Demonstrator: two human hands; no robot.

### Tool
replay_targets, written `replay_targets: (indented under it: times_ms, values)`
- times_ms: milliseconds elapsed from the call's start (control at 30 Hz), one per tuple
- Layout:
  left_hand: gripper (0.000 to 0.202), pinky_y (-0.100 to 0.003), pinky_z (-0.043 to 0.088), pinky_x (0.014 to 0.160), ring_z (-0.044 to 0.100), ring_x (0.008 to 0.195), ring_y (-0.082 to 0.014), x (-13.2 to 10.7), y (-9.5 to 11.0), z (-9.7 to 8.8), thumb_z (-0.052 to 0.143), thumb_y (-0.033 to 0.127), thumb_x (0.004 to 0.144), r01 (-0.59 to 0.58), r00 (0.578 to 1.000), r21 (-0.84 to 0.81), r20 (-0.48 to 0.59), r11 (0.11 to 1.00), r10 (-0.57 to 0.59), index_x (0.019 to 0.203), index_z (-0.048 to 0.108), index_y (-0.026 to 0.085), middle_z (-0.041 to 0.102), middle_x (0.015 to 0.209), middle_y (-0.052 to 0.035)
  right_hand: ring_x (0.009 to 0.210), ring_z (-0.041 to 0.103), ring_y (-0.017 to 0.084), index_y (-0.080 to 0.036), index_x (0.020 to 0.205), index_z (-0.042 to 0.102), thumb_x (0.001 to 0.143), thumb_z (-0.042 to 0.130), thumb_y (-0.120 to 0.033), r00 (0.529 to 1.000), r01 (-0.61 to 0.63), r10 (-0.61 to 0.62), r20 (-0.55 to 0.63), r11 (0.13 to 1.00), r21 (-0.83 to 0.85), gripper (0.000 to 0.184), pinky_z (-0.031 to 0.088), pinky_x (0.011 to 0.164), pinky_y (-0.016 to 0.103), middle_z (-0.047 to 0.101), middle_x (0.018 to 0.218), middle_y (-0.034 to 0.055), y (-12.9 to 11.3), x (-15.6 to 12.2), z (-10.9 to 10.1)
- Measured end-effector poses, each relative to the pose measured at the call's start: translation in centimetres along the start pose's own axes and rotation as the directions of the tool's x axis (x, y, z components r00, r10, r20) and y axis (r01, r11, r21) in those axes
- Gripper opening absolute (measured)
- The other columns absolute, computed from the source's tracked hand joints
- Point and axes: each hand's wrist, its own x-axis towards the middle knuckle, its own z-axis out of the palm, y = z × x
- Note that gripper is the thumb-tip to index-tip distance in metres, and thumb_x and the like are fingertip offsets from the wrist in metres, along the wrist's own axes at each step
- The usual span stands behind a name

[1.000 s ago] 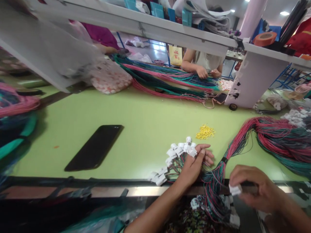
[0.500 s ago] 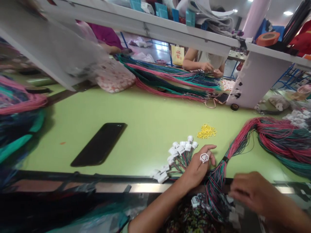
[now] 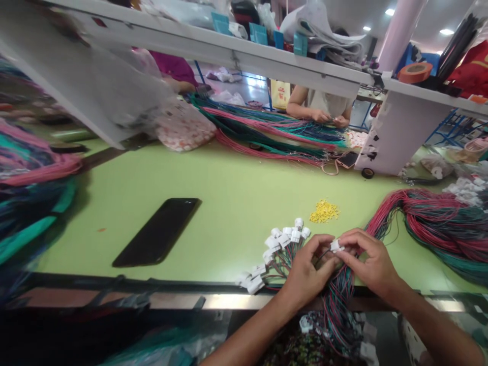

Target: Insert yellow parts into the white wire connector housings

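My left hand [image 3: 308, 267] and my right hand [image 3: 366, 259] meet over the near edge of the green table [image 3: 229, 193]. Both pinch a small white connector [image 3: 336, 246] between their fingertips. A thin wire runs from it under my left fingers. Beneath my hands lies a bundle of red, green and black wires [image 3: 419, 223] that hangs over the table's edge. Left of my left hand sits a cluster of white connectors [image 3: 280, 244] on short wires.
A black phone [image 3: 158, 231] lies flat to the left. A small yellow pile [image 3: 324, 211] sits behind my hands. Across the table another person's hands [image 3: 324, 118] work on a long wire bundle [image 3: 267, 132]. A white shelf [image 3: 229, 46] spans overhead.
My right hand has come up from the table's edge to meet my left hand. Both now pinch one white connector together. The view shifted slightly.
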Motion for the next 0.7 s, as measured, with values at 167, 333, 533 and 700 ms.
replay_targets:
  times_ms: [167, 333, 533, 700]
  values:
    - [0.015, -0.035, 0.054, 0.073, 0.067, 0.077, -0.0193, -0.2, -0.6, -0.1, 0.075, 0.030, 0.078, 0.088, 0.996, -0.059, -0.030, 0.994, -0.090, 0.090, 0.073, 0.020, 0.075, 0.085, -0.0064, 0.083, 0.068, 0.017, -0.023, 0.091, 0.071, 0.090, 0.068, -0.018, 0.999, -0.047, 0.046, 0.008, 0.998, 0.037, 0.005, 0.055, 0.075, 0.030, 0.072, 0.090, 0.0034, 0.4, -0.9, -0.1]
    - [0.024, -0.026, 0.050, 0.054, 0.061, 0.059, -0.0130, 0.1, -1.6, -0.2, 0.077, 0.033, 0.075, 0.281, 0.958, -0.294, 0.031, 0.914, -0.284, 0.094, 0.071, 0.019, 0.070, 0.069, -0.0020, 0.077, 0.067, 0.017, -0.022, 0.093, 0.071, 0.093, 0.060, -0.021, 0.969, -0.179, 0.179, 0.170, 0.984, -0.016, 0.011, 0.052, 0.070, 0.029, 0.072, 0.086, 0.0034, 2.4, 1.2, -1.1]
    - [0.028, -0.020, 0.041, 0.043, 0.059, 0.055, -0.0123, 0.2, -1.7, -0.5, 0.079, 0.034, 0.073, 0.350, 0.934, -0.333, 0.057, 0.876, -0.352, 0.091, 0.068, 0.017, 0.065, 0.061, -0.0006, 0.076, 0.063, 0.017, -0.017, 0.089, 0.070, 0.082, 0.062, -0.007, 0.951, -0.190, 0.235, 0.200, 0.957, -0.221, 0.015, 0.048, 0.071, 0.028, 0.069, 0.089, 0.0051, 7.9, 4.9, 0.0]
    - [0.024, -0.021, 0.041, 0.044, 0.059, 0.056, -0.0126, 0.1, -1.8, -0.6, 0.077, 0.034, 0.076, 0.350, 0.935, -0.334, 0.063, 0.875, -0.350, 0.091, 0.068, 0.019, 0.065, 0.062, -0.0001, 0.073, 0.059, 0.015, -0.017, 0.084, 0.071, 0.081, 0.062, -0.003, 0.945, -0.141, 0.202, 0.255, 0.961, -0.239, 0.017, 0.044, 0.071, 0.027, 0.066, 0.083, 0.0023, 8.9, 6.4, 1.7]
